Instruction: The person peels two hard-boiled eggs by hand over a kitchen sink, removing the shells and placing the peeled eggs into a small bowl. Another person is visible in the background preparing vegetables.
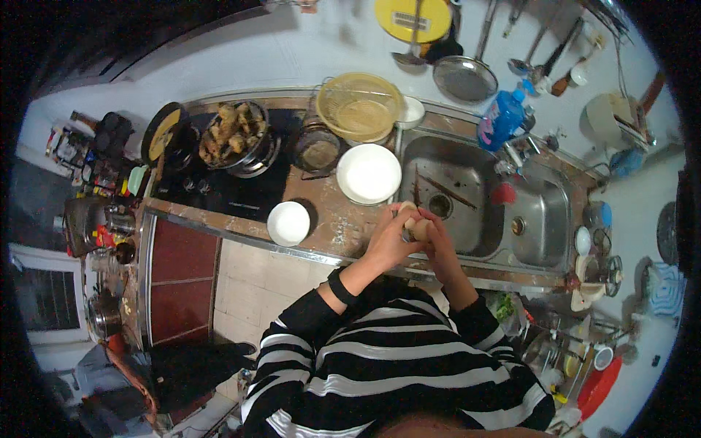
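Note:
Both hands meet over the near left edge of the steel sink (476, 164). Pale, rounded pieces of food (419, 230) show between the fingers; their exact kind is not clear. My left hand (393, 235) closes on them from the left and my right hand (440, 241) from the right. Dark, thin strips (446, 191) lie in the basin by the drain. A white bowl (368, 174) stands on the counter just left of the sink. A smaller white bowl (288, 223) sits near the counter's front edge.
On the black cooktop, a pot (235, 137) is heaped with browned food, beside a dark pan (167, 134). A yellow plastic colander (360, 107) stands behind the white bowl. A blue bottle (501, 120) is behind the sink. Utensils and a skimmer (465, 79) hang on the wall.

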Demonstrator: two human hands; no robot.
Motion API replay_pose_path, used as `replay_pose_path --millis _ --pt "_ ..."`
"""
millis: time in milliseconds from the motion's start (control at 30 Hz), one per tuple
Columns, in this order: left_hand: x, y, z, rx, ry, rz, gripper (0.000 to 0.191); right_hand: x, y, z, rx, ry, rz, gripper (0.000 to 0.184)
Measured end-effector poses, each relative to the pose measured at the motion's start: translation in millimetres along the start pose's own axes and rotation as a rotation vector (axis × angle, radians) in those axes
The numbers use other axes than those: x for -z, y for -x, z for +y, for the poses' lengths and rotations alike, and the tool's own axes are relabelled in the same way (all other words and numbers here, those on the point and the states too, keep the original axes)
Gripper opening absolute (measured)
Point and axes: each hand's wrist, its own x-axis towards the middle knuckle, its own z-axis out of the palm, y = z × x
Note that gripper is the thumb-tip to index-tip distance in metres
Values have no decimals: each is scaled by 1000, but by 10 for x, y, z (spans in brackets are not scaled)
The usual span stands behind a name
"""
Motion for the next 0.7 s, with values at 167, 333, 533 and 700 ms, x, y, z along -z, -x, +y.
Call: replay_pose_path --millis 167,333,533,700 --pt "-299 -106 7 -34 73 -91 54 343 179 -5 34 -116 100 46" --pt "-426 -280 -208 399 699 -188 22 859 228 49 86 -358 495 42" --pt "-816 -420 -249 691 1001 -53 31 1283 174 108 236 -422 897 31" --pt "-1226 -402 -141 712 930 -72 34 1092 -80 307 316 101 741 29"
